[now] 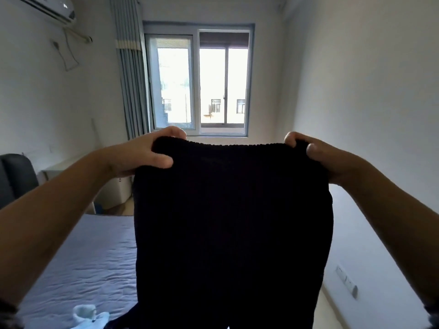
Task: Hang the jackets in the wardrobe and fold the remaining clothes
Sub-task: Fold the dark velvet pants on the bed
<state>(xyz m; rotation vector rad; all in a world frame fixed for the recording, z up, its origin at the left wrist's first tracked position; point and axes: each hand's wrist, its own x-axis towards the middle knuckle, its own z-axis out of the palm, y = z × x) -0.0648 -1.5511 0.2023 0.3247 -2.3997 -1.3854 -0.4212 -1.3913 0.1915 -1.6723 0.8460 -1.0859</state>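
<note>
Black knitted garment (232,222) fills the middle of the view, held up at chest height in front of the person, above the near end of the bed. It hangs straight down, so its long axis runs vertically. Its ribbed top edge is stretched level from hand to hand, and its lower part runs out of the bottom of the frame. What kind of garment it is cannot be told.

Both bare forearms reach forward from the lower corners. The left hand (145,155) grips the top left corner, with the thumb pressed on the near face and the fingers curled over the edge behind. The right hand (318,157) pinches the top right corner, the cloth bunched between thumb and curled fingers.

Below and to the left lies a bed (90,257) with a wrinkled blue-grey sheet, its far edge near a pale bedside cabinet (118,188). A strip of open floor runs along the plain right wall (368,103).

Straight ahead is a bright window (199,84), with a striped curtain (129,74) drawn to its left.

A small pale garment (88,314) lies on the sheet by the bottom edge, just left of the black one.
</note>
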